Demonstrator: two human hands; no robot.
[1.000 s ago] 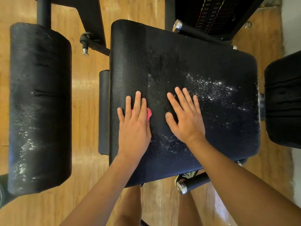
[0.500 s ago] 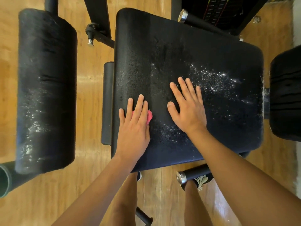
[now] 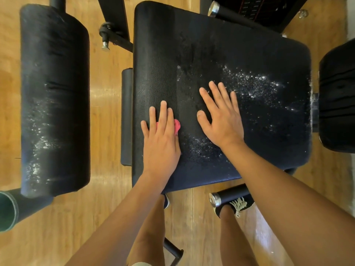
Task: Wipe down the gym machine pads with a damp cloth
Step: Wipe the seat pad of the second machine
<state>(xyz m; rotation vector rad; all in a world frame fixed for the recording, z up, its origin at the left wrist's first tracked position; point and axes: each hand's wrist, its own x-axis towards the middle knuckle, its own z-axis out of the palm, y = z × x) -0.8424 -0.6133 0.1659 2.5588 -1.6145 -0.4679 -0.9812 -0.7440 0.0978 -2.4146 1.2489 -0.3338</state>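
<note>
A large black seat pad (image 3: pixel 240 54) fills the middle of the view, speckled with white droplets on its right half and near its front. My left hand (image 3: pixel 161 139) lies flat on the pad's left front part and presses a small pink cloth (image 3: pixel 177 127) under its straight fingers; only the cloth's edge shows beside the index finger. My right hand (image 3: pixel 221 116) rests flat on the pad with fingers spread, a short gap to the right of the left hand, holding nothing.
A long black roller pad (image 3: pixel 55 96) with white streaks stands at the left. Another black pad (image 3: pixel 338 96) sits at the right edge. Chrome-capped handles (image 3: pixel 228 196) and black frame bars surround the seat. My legs and a shoe (image 3: pixel 238 205) stand on the wooden floor below.
The view has shifted slightly, so the pads sit lower and further right in frame. Both hands stay flat on the seat pad in nearly the same spots, left still on the cloth.
</note>
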